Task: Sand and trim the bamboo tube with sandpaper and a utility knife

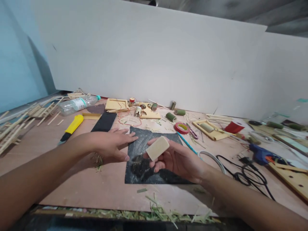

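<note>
One pale block (158, 148) pinched in right hand (176, 158) over black sheet (137, 177); left hand (108, 145) spread at sheet's edge.

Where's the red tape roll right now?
In the head view, the red tape roll lies on the table right of centre, beyond the right hand, with the purple tool just to its right.

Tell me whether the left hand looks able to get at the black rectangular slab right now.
Probably yes: the left hand looks empty, the black rectangular slab lies just beyond it, and nothing visible blocks the way between.
</note>
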### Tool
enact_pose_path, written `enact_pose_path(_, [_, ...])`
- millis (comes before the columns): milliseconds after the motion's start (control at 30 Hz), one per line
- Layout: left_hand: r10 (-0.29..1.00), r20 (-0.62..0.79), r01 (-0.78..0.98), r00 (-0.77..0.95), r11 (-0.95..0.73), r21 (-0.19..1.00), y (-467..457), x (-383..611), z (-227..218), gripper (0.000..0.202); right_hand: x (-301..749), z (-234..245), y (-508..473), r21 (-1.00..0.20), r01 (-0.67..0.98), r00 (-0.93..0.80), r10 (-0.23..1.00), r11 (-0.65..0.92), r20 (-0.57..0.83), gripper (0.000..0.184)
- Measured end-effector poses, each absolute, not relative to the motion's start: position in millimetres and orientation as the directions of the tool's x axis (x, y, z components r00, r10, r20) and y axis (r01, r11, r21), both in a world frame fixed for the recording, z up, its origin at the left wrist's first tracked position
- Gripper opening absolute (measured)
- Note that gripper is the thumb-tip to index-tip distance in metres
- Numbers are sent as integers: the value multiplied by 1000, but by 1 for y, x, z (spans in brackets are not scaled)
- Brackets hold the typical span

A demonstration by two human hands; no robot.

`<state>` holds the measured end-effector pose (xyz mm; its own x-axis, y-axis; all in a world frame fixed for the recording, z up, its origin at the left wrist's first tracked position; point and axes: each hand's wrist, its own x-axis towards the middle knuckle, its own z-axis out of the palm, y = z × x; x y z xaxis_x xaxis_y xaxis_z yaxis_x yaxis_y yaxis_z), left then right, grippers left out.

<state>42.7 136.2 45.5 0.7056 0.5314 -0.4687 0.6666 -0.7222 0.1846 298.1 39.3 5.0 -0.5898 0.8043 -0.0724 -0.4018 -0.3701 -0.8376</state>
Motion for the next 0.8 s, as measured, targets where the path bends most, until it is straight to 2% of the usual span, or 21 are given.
enact_pose_path(333, [538,-450,676,713,-696,240,137,41,49,93,300,11,30,-902,-354,-585,811,-247,8,43])
enact_pose_path(500, [522,-455,667,721,-700,255,139,39,47,94,301,19,27,-917,-368,-542,837,-157,73,40])
enact_pose_path(633, [510,-450,653,733,-714,254,142,37,43,94,302,18,31,-921,-367,-496,865,-133,73,39])
enact_pose_path(700, [510,-450,652,734,-715,253,143,36,42,94,303,17,32,-963,-262,-465,882,-60,72,38])
enact_pose_path(767, [507,-447,647,738,-719,253,143,36,42,92,303,16,31,-993,-45,-434,893,107,116,35])
enact_pose_path(800, [503,-442,641,742,-724,252,142,36,42,92,302,16,30,-971,86,-434,886,223,165,33])
